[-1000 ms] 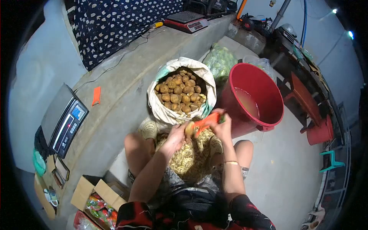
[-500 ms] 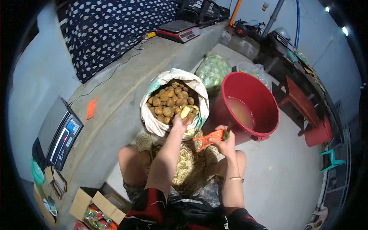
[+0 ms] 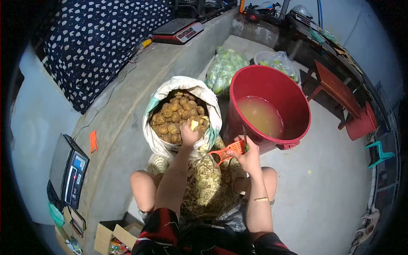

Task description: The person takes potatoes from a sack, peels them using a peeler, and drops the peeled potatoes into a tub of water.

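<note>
My left hand point(image 3: 191, 134) reaches into the open white sack point(image 3: 213, 102) of brown potatoes point(image 3: 174, 115). A pale, partly peeled potato point(image 3: 194, 124) shows at its fingertips, and the fingers are curled round it. Over the right side of the peelings, my right hand point(image 3: 248, 155) grips an orange peeler point(image 3: 222, 155), along with something dark and green whose shape is unclear. A heap of peelings point(image 3: 206, 180) lies between my feet. Close to my right hand stands the red bucket point(image 3: 304, 108) with cloudy water point(image 3: 260, 114) inside.
Behind the sack is a bag of green vegetables point(image 3: 226, 68). A scale point(image 3: 74, 178), a red scale point(image 3: 178, 30) and another orange peeler point(image 3: 93, 141) rest on the ledge. At lower left is a cardboard box point(image 3: 104, 239); a red-brown chair point(image 3: 338, 87) stands at right.
My left hand has moved from beside the peeler up and left into the sack with the pale potato. My right hand has stayed near the bucket with the peeler. The view has shifted.
</note>
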`<state>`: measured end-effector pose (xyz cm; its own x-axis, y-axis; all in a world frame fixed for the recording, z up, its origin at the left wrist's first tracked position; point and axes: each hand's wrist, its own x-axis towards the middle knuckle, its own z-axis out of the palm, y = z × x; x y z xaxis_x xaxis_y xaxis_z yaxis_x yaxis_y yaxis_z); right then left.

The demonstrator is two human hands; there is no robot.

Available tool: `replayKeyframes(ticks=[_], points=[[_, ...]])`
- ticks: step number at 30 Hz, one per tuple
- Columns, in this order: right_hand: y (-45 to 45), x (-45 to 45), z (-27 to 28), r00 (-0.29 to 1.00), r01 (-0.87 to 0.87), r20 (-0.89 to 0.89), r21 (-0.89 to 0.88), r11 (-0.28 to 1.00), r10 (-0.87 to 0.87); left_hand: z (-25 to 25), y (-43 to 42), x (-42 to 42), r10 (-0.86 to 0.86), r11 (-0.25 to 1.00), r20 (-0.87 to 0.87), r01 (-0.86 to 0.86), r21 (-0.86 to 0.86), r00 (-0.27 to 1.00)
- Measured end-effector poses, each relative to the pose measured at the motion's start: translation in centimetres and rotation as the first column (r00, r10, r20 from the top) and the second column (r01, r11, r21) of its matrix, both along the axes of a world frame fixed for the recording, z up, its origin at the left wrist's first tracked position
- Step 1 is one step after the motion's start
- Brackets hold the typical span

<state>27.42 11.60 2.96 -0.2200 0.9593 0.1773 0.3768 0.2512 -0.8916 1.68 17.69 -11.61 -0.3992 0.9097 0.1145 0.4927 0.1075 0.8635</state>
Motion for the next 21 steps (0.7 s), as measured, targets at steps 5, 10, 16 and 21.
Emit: replayKeyframes(ticks=[5,10,16,21], points=[[0.4,0.0,-0.1,1.0,0.002,0.03,0.034,0.999,-0.003,4.0,-2.9,-1.5,-0.174,0.984,0.984,0.042,0.173,0.027],[-0.4,-2.0,-0.5,1.0,-0.022,-0.009,0.09,0.996,0.023,8.7,-7.1,-2.0,-0.193,0.968,0.977,0.143,0.204,-0.09],[-2.2,-4.4,-1.2,0.983,-0.069,-0.167,0.063,0.996,0.078,7.9,-12.8,-0.9,-0.265,0.935,0.964,0.242,0.259,-0.011],[-3.6,-6.0,-2.1,0.94,-0.258,-0.221,0.029,0.966,0.258,8.0,-16.6,-0.9,-0.274,0.921,0.962,0.288,0.263,-0.001]])
